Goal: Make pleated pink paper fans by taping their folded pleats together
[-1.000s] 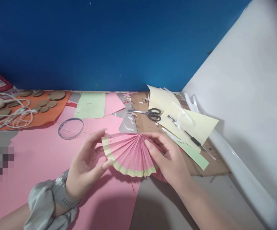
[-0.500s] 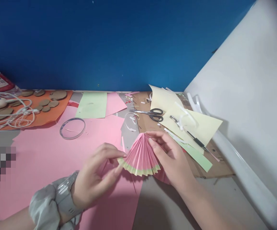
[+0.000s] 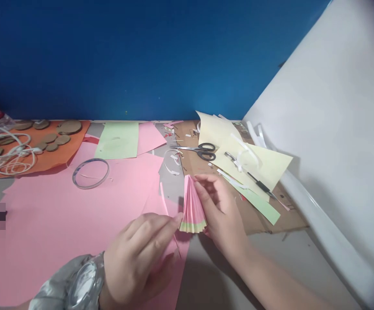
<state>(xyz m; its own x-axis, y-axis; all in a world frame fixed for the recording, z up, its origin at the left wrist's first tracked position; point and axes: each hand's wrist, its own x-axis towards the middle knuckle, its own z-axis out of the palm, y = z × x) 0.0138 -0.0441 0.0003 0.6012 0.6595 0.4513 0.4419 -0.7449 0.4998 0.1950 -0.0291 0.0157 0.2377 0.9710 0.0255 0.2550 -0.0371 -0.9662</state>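
Note:
A pleated pink paper fan (image 3: 192, 204) with a pale green band along its lower edge is held upright, its folds partly gathered. My right hand (image 3: 221, 211) is closed on it, pinching near the narrow top and wrapping the right side. Against the fan's left edge rest the fingertips of my left hand (image 3: 144, 249); the fingers are stretched out and the thumb lies lower, apart from the paper. Part of the fan's right side is hidden behind my right hand.
Large pink paper (image 3: 77, 224) covers the left of the table. Black-handled scissors (image 3: 203, 150) lie on cardboard (image 3: 187, 133), near cream paper (image 3: 261, 165) and a pen (image 3: 260, 185). A tape ring (image 3: 90, 186) sits left. White cables (image 3: 22, 161) cross orange paper (image 3: 73, 148).
The fan has narrowed, its left side brought in toward the right. My left hand has moved right and its thumb has come away from the paper. The view has shifted slightly.

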